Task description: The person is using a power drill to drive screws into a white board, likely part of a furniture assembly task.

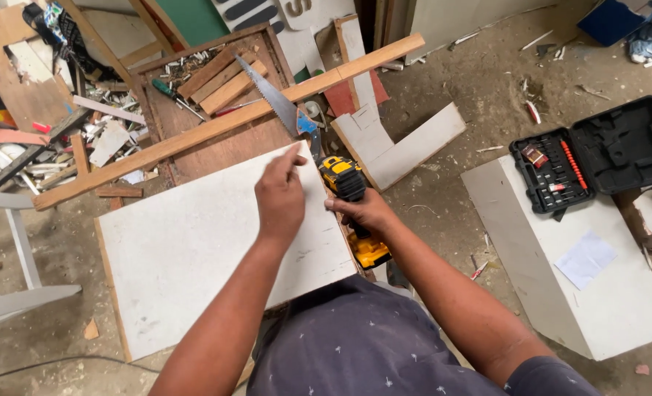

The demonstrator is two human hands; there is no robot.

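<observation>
At centre frame the right hand [366, 213] is wrapped around the grip of a yellow-and-black cordless drill [349, 192], whose nose points toward the upper right edge of a white board [194, 249]; the bit itself is hidden behind the drill body, so whether it touches the edge cannot be told. Just left of it, the left hand [280, 198] lies palm-down on the board near that same edge, fingers loosely extended and gripping nothing, the forefinger reaching toward the corner.

As a judgement, driving into a thin edge goes best with the drill held square to the board face and in line with its thickness; a tilt would likely let the bit break out through the white surface; steady downward weight from the flat hand keeps the panel from skating; those fingers sit close to the nose and are better kept behind it.

Above the board, a long wooden batten [223, 125] runs diagonally across a brown wooden tray [216, 150]; a hand saw [271, 95] lies over it. At right of frame an open black drill case [597, 154] rests on a second white panel [612, 293], well apart from the hands.
</observation>
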